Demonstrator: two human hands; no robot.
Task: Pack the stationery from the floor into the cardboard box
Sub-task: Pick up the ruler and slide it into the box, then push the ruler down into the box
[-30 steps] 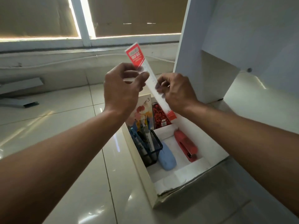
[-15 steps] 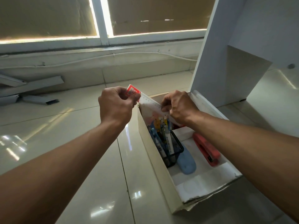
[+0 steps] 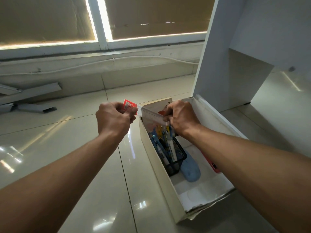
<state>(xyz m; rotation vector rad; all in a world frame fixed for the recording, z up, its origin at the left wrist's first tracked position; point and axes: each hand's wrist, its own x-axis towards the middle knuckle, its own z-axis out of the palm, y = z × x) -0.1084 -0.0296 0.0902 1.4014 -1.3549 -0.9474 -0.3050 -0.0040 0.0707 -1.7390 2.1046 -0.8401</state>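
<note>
Above the far end of the cardboard box (image 3: 157,158), you hold a clear plastic ruler (image 3: 151,115) in its sleeve, slanting across the box's left wall. Your left hand (image 3: 114,121), just outside that wall, is closed in a pinch on the ruler's red label end (image 3: 128,105). Your right hand (image 3: 181,118), over the box, has its fingers curled around the other end. Below the ruler inside the box stand a black mesh pen holder (image 3: 176,158) full of pens, a booklet (image 3: 161,105) at the far wall, a blue case (image 3: 191,170) and a red stapler (image 3: 214,166). The ruler looks light, thin, stiff but bendable, with a slick sleeve, so grip the ends and avoid flexing it.
</note>
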